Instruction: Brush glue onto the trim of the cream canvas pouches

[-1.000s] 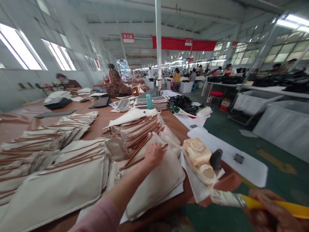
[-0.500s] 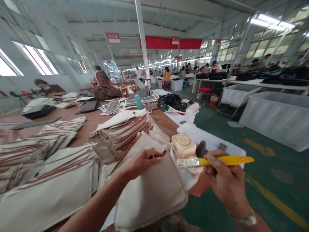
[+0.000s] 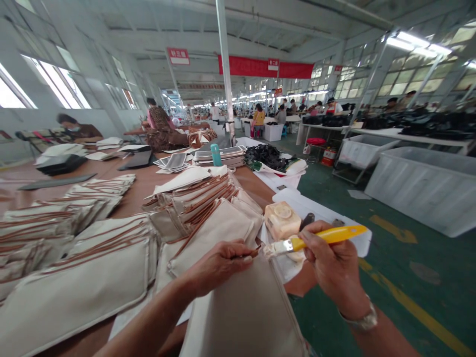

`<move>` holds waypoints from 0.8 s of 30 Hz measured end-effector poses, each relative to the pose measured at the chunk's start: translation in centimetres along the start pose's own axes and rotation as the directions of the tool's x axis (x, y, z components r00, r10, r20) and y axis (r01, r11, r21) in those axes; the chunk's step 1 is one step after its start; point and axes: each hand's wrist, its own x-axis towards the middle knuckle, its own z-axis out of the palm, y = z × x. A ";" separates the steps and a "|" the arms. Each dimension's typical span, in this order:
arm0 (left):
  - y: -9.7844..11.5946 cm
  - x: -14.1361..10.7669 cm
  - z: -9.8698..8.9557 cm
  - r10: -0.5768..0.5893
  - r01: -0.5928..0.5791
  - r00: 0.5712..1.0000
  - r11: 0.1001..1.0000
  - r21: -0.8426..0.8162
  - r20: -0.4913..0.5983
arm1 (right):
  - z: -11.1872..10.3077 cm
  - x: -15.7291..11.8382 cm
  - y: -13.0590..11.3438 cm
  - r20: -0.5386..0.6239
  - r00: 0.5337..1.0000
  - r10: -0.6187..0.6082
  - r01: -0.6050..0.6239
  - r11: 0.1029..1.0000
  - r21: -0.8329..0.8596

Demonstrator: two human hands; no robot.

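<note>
My left hand (image 3: 226,263) pinches the brown-edged top of a light beige fabric piece (image 3: 253,307) that hangs over the table's near side. In my right hand (image 3: 332,263) is a brush with a yellow handle (image 3: 340,234). Its whitish, coated bristles (image 3: 273,249) point left, close to the brown edge at my left fingertips; whether they touch is unclear. A stained, cream-coloured block-like container (image 3: 282,220) sits just behind the brush. Beside my left hand lies a stack of beige pieces with brown edges (image 3: 201,198).
More beige stacks (image 3: 92,277) cover the brown table (image 3: 130,193) at left. A turquoise object (image 3: 215,154) stands farther back. Black material (image 3: 269,156) fills a white bin behind. Large white tubs (image 3: 427,183) stand at right; people sit in the background.
The brush in my right hand has moved left, its bristles now close to my left fingertips. My left hand has shifted slightly, and the held piece has turned and lowered.
</note>
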 end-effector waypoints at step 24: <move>1.2 -4.0 3.7 0.583 -0.385 0.781 0.167 0.908 0.224 | -4.4 -3.0 -3.2 0.315 0.949 -0.007 -0.018 0.997 0.077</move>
